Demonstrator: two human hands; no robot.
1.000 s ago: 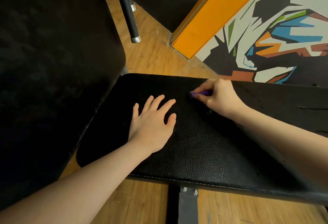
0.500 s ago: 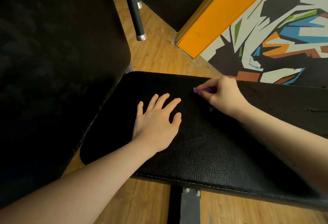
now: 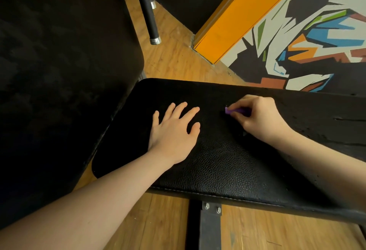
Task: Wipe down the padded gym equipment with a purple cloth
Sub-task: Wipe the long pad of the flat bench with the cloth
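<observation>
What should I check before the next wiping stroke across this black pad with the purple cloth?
1. Cloth held: right hand pinches the purple cloth in its fingers. Ok.
2. Cloth touching the black pad: only a small purple end shows under the hand. Cannot tell.
3. Pad steadied: left hand lies flat on it, fingers spread. Ok.
4. Stroke path: the left hand sits on the pad beside the cloth, blocking a sweep that way. Not ok.
5. Pad surface: rough, worn patches and a slit show past the right hand; they may snag. Not ok.
</observation>
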